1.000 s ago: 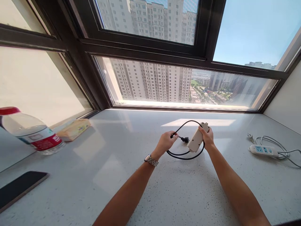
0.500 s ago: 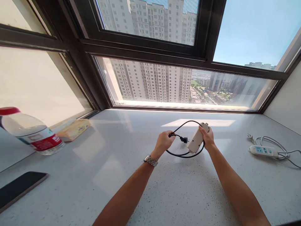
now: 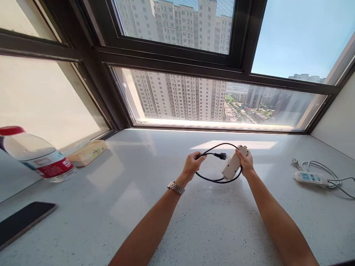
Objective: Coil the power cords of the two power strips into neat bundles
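The left hand (image 3: 192, 164) has raised the black cord (image 3: 212, 180) (plug (image 3: 222, 156) now higher); right hand (image 3: 245, 162) grips the socket box (image 3: 232, 166).

White speckled sill (image 3: 166, 207): bottle (image 3: 39, 155), phone (image 3: 22, 221), white power strip (image 3: 310, 177).

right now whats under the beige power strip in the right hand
Under the beige power strip, held by the right hand, its black cord loops above the countertop. The strip's underside is hidden.
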### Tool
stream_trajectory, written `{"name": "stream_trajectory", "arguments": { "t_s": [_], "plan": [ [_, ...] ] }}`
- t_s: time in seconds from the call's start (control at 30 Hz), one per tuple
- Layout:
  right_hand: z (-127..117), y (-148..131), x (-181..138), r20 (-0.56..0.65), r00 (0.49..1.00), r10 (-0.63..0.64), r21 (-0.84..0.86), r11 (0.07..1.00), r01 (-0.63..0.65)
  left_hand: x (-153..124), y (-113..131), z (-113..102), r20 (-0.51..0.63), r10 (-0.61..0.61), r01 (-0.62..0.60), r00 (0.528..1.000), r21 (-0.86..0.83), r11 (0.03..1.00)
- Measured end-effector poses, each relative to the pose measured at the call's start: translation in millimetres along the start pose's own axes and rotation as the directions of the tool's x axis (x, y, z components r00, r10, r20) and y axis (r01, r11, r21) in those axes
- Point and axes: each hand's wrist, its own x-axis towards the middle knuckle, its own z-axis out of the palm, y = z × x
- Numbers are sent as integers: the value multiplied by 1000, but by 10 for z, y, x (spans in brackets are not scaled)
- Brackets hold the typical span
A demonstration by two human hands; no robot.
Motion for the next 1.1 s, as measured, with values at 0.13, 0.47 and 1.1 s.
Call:
{"name": "stream_trajectory", "arguments": {
  "t_s": [0.13,0.47,1.1],
  "plan": [
    [-6,26,1,20,1000,1,-12,1000,-1,-11,38,-38,131,-44,56,990,-91,994],
    [19,85,-22,97,995,30,-20,999,-28,2,19,-60,169,16,7,985,-135,991],
    [170,19,-245,330,944,-7,-180,981,71,-74,-126,237,-82,28,-29,996,-4,1000]
  ]
}}
